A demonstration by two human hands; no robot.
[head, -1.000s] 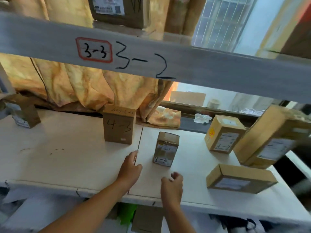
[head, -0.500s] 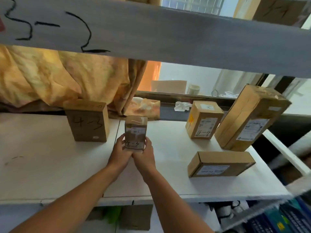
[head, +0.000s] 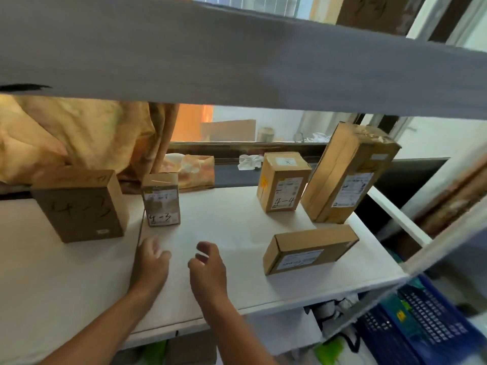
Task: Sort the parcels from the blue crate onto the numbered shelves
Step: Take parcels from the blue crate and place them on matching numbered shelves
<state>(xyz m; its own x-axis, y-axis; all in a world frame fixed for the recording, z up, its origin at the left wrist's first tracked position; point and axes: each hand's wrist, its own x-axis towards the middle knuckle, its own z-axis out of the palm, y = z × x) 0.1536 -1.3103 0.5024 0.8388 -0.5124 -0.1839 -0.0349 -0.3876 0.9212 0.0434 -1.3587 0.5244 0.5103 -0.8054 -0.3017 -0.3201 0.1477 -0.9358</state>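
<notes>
The small 4-3 parcel is seen shelved, centre-left; left hand and right hand are held loosely curled, empty (blue crate, lower right: contents unseen).

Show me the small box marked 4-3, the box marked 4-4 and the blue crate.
small box marked 4-3 (head: 161, 204), head view, on its front label.
box marked 4-4 (head: 287, 187), head view, on the printed label of its front face.
blue crate (head: 427, 330), head view, on its perforated wall.

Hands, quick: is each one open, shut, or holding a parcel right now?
Left hand: open, holding nothing.
Right hand: open, fingers loosely curled, holding nothing.
The small 4-3 parcel stands clear of both.
</notes>
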